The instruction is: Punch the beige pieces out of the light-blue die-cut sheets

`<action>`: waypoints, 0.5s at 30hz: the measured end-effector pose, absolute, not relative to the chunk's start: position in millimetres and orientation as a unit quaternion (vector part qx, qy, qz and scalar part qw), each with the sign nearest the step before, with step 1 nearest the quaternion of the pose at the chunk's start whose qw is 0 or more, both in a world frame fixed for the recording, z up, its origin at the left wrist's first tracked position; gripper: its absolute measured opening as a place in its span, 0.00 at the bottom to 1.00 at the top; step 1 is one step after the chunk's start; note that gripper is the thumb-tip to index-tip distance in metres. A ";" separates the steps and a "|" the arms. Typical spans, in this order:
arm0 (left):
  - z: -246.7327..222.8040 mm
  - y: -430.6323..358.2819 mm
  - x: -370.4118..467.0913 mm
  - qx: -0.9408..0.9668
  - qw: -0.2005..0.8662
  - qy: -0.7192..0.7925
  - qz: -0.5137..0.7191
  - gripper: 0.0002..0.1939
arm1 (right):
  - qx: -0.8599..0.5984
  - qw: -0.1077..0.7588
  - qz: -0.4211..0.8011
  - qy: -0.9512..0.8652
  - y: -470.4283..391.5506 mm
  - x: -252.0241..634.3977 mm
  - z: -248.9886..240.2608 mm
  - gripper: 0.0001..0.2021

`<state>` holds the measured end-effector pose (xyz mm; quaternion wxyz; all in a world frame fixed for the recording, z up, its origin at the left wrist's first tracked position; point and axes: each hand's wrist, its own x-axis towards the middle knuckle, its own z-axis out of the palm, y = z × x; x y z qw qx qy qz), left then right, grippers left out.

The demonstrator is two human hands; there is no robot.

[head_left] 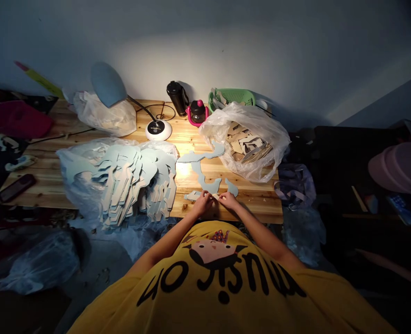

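Near the table's front edge my left hand (204, 202) and my right hand (228, 200) are close together, fingers pinched on a pale cardboard piece (215, 196) between them. Fingers hide part of it. A light strip (192, 196) shows just left of my left hand; whether it belongs to the same piece, I cannot tell. Beyond my hands lie wavy blue-grey cut-outs (199, 172), and a small curved cut-out (232, 187) sits by my right fingertips. To the left, a large stack of blue-grey cut-outs (131, 174) rests on clear plastic and overhangs the front edge.
A plastic bag of cardboard scraps (249, 144) stands at right, before a green basket (235, 96). A desk lamp (158, 130), a black flask (177, 98) and a pink-handled bottle (197, 112) stand behind. A phone (16, 188) lies far left on the wooden table (52, 160).
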<state>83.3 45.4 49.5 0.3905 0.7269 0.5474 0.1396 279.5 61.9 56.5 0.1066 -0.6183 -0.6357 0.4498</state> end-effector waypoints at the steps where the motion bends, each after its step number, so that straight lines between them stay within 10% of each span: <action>1: 51.4 45.2 83.6 0.723 0.398 0.543 0.152 0.10 | -0.618 0.107 0.443 -0.640 61.7 278.3 57.2 0.07; 15: 63.1 53.7 61.7 0.501 0.624 0.512 0.313 0.24 | -0.528 0.242 0.560 -0.590 77.7 241.6 71.5 0.15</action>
